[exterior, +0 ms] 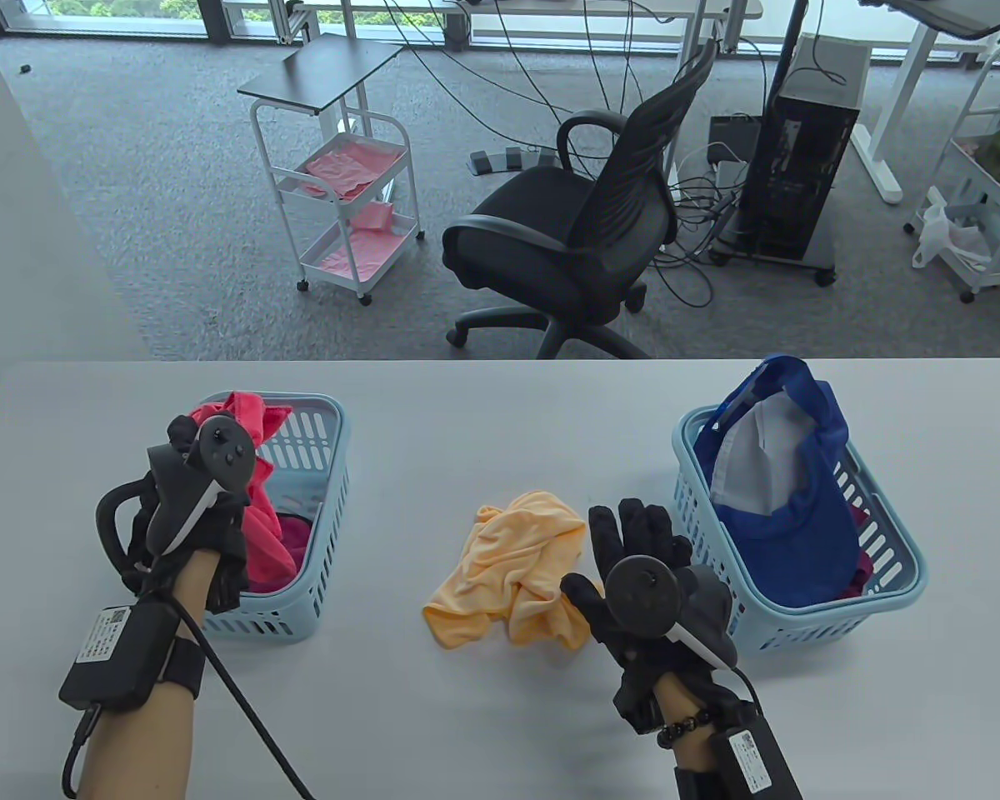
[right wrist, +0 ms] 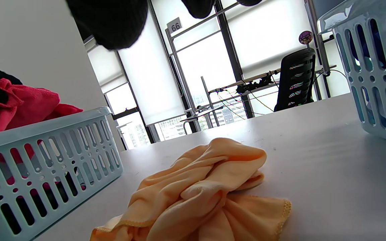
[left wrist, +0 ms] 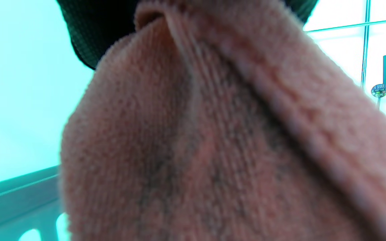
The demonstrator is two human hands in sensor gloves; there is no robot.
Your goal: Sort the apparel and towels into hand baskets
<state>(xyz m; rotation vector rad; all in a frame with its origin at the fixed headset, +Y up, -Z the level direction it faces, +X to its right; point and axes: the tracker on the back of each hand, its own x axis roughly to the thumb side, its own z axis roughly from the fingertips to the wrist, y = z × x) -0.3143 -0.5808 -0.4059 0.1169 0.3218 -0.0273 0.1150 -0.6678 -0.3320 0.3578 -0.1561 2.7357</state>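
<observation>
Right hand (exterior: 646,575) spread above orange towel (exterior: 521,583); left hand (exterior: 192,500) grips pink towel (exterior: 258,467); sign (right wrist: 175,25) "66".

Open tabletop (exterior: 433,417) lies beyond the orange cloth (exterior: 517,579); left basket (exterior: 321,500) and right basket (exterior: 883,600) bound passage on either side of it.

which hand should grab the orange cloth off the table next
Right. The right hand hovers open beside the crumpled orange cloth, while the left hand holds a pink towel over the left light-blue basket.
</observation>
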